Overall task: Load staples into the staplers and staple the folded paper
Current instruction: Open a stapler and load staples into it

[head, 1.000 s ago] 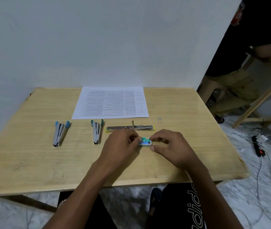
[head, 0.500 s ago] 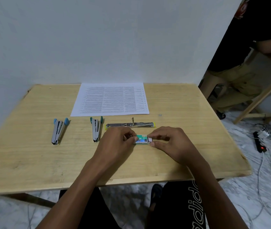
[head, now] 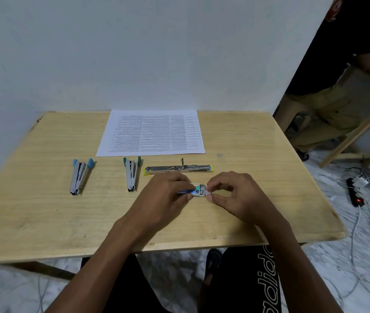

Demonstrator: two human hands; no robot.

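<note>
One desk, one printed sheet and three opened staplers lie beyond the grips: blue-tipped stapler, green-tipped stapler, yellow stapler. One staple box sits between them. The left grip clamps its sleeve and the right grip pinches its tray, now drawn further out.

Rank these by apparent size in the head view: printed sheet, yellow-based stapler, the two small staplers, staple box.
1. printed sheet
2. yellow-based stapler
3. blue-tipped stapler and green-tipped stapler: about alike, not ranked
4. staple box, partly hidden

Plain room with wooden table, marble floor.
</note>
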